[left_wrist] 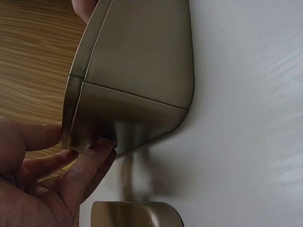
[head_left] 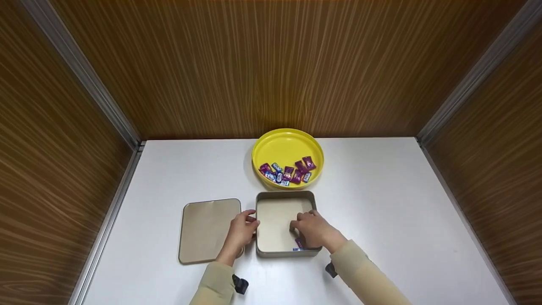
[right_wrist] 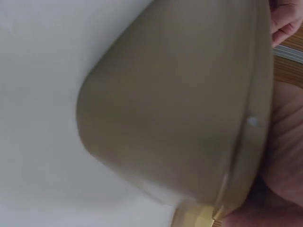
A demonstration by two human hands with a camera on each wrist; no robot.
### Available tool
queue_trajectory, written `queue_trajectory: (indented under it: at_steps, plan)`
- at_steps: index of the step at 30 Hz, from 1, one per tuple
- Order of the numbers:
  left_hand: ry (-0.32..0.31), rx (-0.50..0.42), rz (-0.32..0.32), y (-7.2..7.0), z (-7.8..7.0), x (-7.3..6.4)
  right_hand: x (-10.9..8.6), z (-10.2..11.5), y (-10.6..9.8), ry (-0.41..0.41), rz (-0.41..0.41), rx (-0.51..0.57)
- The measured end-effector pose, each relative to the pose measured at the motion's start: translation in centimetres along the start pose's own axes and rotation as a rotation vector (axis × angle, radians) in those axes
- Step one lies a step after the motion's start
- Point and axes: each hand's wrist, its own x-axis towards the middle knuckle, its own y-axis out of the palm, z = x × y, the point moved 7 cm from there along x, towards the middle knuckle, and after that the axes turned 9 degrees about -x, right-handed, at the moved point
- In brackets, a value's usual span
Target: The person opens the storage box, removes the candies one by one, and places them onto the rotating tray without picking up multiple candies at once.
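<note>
A rectangular, dull-gold metal tin [head_left: 276, 224] lies without its lid in front of me. My left hand [head_left: 243, 231] holds the tin's left wall; in the left wrist view, a fingertip [left_wrist: 105, 143] presses the outer side while another digit meets the rim. My right hand [head_left: 313, 228] reaches over the right wall, fingers bent down inside. Beside it, a purple wrapped candy [head_left: 299, 242] and a blue-and-white one [head_left: 298, 249] lie in the near right corner. The palm hides part of that corner, and I cannot tell whether the fingers hold a candy.
A matching flat lid [head_left: 207, 231] lies left of the tin, partly under the left forearm. Behind the tin stands a round yellow tray [head_left: 283, 146] with several purple candies [head_left: 297, 176] and blue candies [head_left: 271, 176] along its near side. Wood-grain panels enclose the white table [head_left: 381, 203].
</note>
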Motion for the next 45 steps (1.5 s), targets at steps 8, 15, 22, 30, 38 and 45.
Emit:
queue_trajectory:
  at_steps: [8,15,22,30,38,45]
  plan:
    - [-0.011,-0.007,0.006,0.0,0.0,0.0,0.4,-0.1,0.3,0.018,-0.073,-0.091]
    - [-0.002,0.007,0.002,0.1,0.0,0.1,0.9,-0.6,0.2,0.044,-0.130,-0.062]
    - [0.006,0.005,-0.001,0.1,-0.1,0.0,1.1,-0.8,0.1,0.043,-0.190,-0.039]
    - [0.029,0.008,0.000,0.0,0.0,0.0,0.8,-0.8,-0.4,0.031,-0.246,0.048]
    - [0.016,0.013,0.001,0.0,-0.1,0.0,0.7,-1.0,-0.9,0.026,-0.270,0.150]
    - [-0.004,0.031,0.005,0.0,0.1,0.0,0.5,-1.3,-1.2,0.038,-0.277,0.269]
